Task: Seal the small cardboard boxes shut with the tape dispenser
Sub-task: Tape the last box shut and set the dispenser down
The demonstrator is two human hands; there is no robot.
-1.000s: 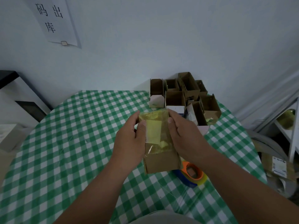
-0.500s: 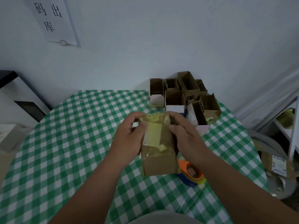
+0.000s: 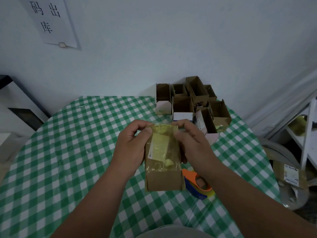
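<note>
Both hands grip one small cardboard box [image 3: 163, 169]: the left hand [image 3: 131, 150] wraps its left side and the right hand [image 3: 193, 148] its right, thumbs and fingertips pinching the yellowish tape [image 3: 163, 129] folded over the far end. The box is held above the bench [image 3: 68, 152], between the hands, its long axis running away from the person. The tape dispenser [image 3: 199, 183] lies on the bench just beside the box's near right corner, nearer the right hand. Open boxes [image 3: 188, 103] cluster at the far right corner. A label [image 3: 158, 146] under the tape is unreadable; a wall sheet [image 3: 51, 19] reads 码出库.
</note>
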